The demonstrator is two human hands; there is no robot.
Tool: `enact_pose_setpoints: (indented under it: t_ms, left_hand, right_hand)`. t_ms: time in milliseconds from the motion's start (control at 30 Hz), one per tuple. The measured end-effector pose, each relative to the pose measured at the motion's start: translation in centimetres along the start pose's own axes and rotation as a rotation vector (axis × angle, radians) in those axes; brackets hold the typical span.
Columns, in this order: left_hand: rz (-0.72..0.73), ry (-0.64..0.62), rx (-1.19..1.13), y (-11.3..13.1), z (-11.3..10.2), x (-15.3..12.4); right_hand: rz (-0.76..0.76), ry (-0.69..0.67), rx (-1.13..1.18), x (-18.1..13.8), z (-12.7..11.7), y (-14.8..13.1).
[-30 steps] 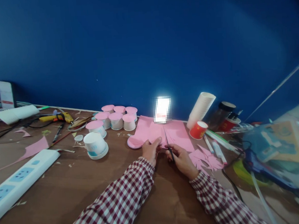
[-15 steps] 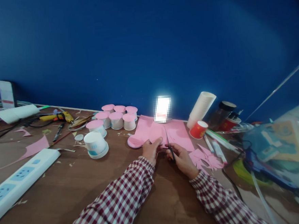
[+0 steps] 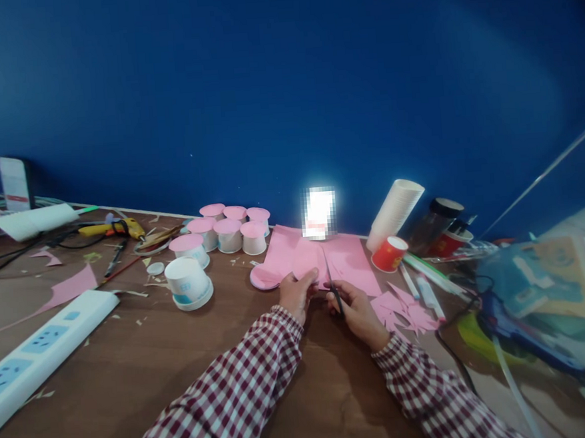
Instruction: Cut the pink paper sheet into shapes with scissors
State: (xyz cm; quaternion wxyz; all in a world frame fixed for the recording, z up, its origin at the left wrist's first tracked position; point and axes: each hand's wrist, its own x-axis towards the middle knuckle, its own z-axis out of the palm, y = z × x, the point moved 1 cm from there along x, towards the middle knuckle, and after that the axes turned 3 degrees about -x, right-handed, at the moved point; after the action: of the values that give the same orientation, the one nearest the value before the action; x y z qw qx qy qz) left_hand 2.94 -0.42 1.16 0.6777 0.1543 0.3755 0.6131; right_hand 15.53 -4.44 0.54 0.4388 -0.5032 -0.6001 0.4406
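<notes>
My left hand pinches a piece of pink paper between thumb and fingers. In my right hand is a pair of scissors, its dark handles at the fingers and its blades pointing away beside the held paper's right edge. Behind both hands lie larger pink sheets, which blend with the held piece, so its outline is hard to make out. Left of my left hand rests a small stack of rounded pink cut-outs. Pink scraps are scattered to the right of my right hand.
Several pink-topped paper cups and a white cup stand at left. A power strip and a yellow glue gun lie farther left. Stacked white cups, a red cup and a blue glue gun are at right.
Hardly anything differs. The whole view has shifted very slightly; both hands keep their places, with the scissors still beside the pink paper.
</notes>
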Motion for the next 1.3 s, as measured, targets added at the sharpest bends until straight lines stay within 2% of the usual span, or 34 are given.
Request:
enact_pose_setpoints:
  t_ms: [400, 1300]
  left_hand:
    - [0.003, -0.034, 0.023, -0.27, -0.19, 0.21]
    - [0.006, -0.021, 0.028, -0.04, -0.11, 0.06]
  right_hand:
    - [0.001, -0.01, 0.02, 0.1, -0.02, 0.13]
    - [-0.012, -0.001, 0.0, 0.08, -0.13, 0.46]
